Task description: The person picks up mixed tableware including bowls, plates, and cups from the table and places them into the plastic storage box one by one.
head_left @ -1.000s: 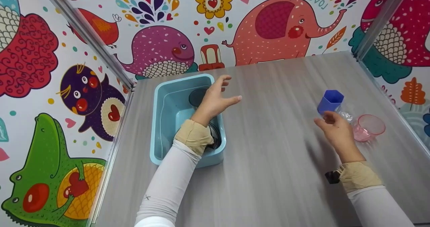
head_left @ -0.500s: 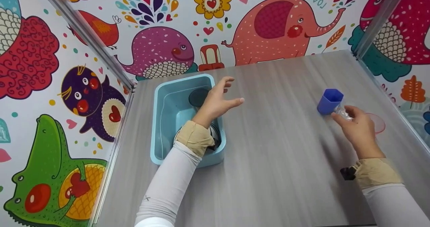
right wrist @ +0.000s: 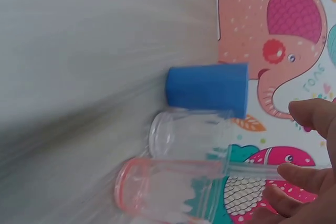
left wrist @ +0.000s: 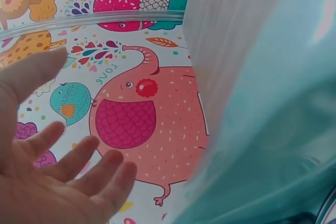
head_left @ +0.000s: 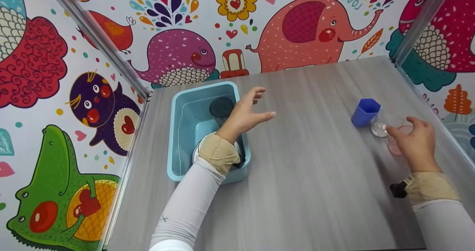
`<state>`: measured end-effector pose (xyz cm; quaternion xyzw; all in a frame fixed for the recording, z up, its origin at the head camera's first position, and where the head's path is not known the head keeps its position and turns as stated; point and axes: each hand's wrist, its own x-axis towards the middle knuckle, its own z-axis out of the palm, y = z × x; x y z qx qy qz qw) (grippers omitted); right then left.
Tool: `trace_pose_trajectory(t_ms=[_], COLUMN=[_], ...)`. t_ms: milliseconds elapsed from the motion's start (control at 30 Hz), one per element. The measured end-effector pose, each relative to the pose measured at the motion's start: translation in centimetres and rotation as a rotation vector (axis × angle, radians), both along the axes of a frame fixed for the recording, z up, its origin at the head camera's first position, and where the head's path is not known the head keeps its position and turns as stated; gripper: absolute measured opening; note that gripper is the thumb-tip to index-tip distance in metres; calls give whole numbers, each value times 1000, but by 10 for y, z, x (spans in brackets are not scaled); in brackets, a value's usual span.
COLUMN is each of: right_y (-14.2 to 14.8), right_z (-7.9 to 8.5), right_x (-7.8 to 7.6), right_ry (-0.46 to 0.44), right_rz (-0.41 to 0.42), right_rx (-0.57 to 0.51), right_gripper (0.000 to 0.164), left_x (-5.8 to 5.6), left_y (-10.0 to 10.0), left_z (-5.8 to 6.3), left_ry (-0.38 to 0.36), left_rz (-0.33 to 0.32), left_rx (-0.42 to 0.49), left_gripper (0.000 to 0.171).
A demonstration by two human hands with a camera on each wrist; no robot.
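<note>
Over the right rim of a light-blue plastic bin, my left hand hovers with nothing in it, thumb and fingers spread. The left wrist view shows the same bare hand, palm in sight. My right hand is above a see-through pink cup, covering part of it in the head view. Its thumb and fingers stand apart with no object between them. Left of the pink cup are a clear cup and a blue hexagonal cup. In the right wrist view, the pink cup lies nearest the fingers.
Inside the bin are a dark round object and a black item with loops, partly hidden by the left wrist. Printed panels in metal frames enclose the grey wood-grain table at the back and both sides.
My right hand has moved right, from beside the blue cup, across the clear cup, to the pink cup. The left hand has drifted slightly right, still spread over the bin.
</note>
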<state>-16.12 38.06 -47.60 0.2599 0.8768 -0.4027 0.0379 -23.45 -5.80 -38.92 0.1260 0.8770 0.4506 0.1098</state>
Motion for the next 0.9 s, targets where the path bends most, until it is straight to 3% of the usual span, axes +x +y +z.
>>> trace_pose_trajectory(t_ms=[567, 900], right_y=[35, 39], right_z=[-22, -29], right_x=[3, 6], right_ry=[-99, -125], right_rz=[-35, -56], right_rx=[-138, -133], right_gripper=[115, 108], left_x=[7, 10], left_y=[13, 20], left_z=[-7, -8], left_ry=[-67, -61], left_rz=[-51, -81], left_rx=[1, 20], left_gripper=[77, 80])
